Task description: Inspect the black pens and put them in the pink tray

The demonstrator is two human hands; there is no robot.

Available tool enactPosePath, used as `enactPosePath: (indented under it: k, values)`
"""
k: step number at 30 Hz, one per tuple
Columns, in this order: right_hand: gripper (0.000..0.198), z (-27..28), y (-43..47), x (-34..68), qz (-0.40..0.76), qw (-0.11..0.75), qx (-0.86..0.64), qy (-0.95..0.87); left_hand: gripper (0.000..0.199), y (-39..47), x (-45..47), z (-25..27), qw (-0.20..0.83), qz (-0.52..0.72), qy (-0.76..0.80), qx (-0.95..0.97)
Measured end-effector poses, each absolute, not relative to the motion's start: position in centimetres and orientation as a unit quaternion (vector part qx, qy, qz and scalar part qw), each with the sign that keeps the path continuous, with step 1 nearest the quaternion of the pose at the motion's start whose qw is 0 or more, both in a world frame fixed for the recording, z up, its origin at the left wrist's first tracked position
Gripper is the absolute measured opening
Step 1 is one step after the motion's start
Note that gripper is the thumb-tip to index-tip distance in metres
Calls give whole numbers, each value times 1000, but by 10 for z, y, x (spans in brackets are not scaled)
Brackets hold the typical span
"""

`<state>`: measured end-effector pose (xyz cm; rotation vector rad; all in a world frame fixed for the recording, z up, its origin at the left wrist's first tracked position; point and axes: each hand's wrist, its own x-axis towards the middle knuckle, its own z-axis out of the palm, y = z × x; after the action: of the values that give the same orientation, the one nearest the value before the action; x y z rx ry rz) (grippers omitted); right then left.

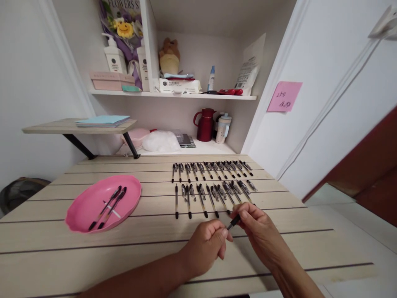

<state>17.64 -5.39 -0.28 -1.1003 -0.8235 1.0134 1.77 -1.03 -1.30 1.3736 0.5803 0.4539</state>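
Observation:
Between my two hands, over the near part of the table, is a black pen [235, 220]. My left hand [208, 245] pinches its thin, paler end between thumb and forefinger. The thicker black end is gripped by the fingertips of my right hand [258, 231]. Most of the pen is hidden by my fingers. Just beyond my hands lies a front row of slim pens with black ends [176, 203], several with loose clear-and-black caps [183, 191] beside them. Farther back runs a second row of similar pens [173, 174].
Left on the slatted wooden table [155, 248] stands a pink dish [72, 207] with two pens [113, 207] and a white strip. Behind it, a raised stand [56, 126] carries blue paper [102, 120]. A red jug [205, 125] and pale cup [223, 129] stand in the back shelf.

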Motion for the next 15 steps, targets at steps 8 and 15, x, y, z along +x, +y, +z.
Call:
enactPosePath:
  k: [8, 15]
  values:
    - [12, -5, -53, 176, 474, 670, -456, -344, 24, -10, 18, -12, 729, 198, 263, 600]
    - [23, -4, -54, 176, 508, 652, -443, -346, 23, -10, 19, -11, 751, 193, 262, 575]
